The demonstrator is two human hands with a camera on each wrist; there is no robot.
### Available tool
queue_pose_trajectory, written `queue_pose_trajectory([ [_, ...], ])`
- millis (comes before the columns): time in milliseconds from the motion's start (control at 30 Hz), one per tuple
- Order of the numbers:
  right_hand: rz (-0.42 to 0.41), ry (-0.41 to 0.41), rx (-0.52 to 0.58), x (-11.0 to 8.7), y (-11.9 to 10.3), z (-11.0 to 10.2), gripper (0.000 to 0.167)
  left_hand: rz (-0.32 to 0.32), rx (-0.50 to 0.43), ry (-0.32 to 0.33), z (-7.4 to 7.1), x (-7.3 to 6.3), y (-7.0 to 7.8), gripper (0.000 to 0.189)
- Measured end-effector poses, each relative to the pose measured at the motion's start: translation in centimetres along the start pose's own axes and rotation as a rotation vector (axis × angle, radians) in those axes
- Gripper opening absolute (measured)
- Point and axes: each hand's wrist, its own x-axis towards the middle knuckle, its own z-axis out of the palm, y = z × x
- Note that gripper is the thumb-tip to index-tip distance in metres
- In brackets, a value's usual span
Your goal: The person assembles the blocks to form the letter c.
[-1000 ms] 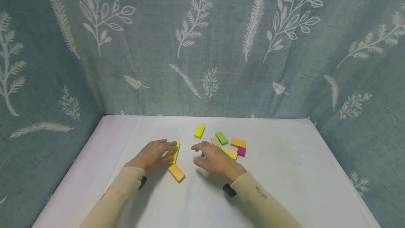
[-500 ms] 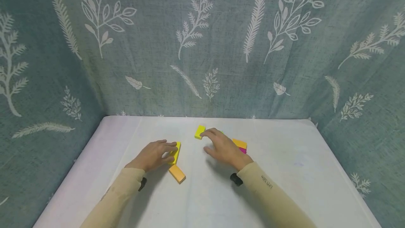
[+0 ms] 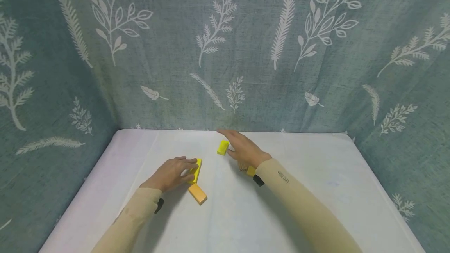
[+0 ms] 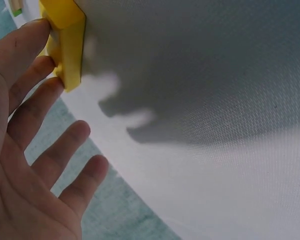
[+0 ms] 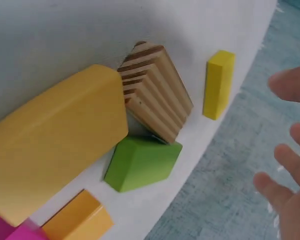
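My left hand (image 3: 172, 173) rests its thumb and first fingertips on a yellow block (image 3: 197, 169) lying on the white table. The left wrist view has the other fingers spread apart, off that block (image 4: 72, 52). An orange block (image 3: 198, 193) lies beside its near end. My right hand (image 3: 244, 149) is open above the table, fingers extended, just right of a small yellow block (image 3: 222, 147); it holds nothing. Beneath it, in the right wrist view, are a striped wooden block (image 5: 157, 90), a large yellow block (image 5: 60, 140) and a green block (image 5: 142, 162).
Another orange block (image 5: 77, 217) and a magenta block (image 5: 15, 230) lie near the large yellow one, both hidden by my right arm in the head view. Leaf-patterned curtains (image 3: 197, 50) stand behind and beside the white table (image 3: 218, 221).
My right hand has moved away from me across the cluster of blocks, reaching beside the small yellow block with its fingers straighter. My left hand stays where it was on the yellow block.
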Motion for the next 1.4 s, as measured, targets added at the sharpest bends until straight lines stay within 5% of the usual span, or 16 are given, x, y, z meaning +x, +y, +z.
queue_pose_trajectory([
  [367, 0.125, -0.244, -0.128, 1.1, 0.2, 2.3, 0.068, -0.018, -0.004, -0.006, 0.3, -0.3, -0.2, 0.037],
  [700, 0.081, -0.239, -0.1, 1.7, 0.4, 2.5, 0.061, -0.009, 0.008, 0.004, 0.0, -0.3, -0.4, 0.036],
  [1000, 0.13, -0.267, -0.089, 2.3, 0.2, 2.4, 0.049, -0.014, -0.015, 0.0, 0.2, -0.3, -0.2, 0.037],
  [1400, 0.093, -0.195, -0.201, 2.3, 0.2, 2.5, 0.039, -0.027, 0.003, -0.018, -0.1, 0.1, -0.1, 0.035],
])
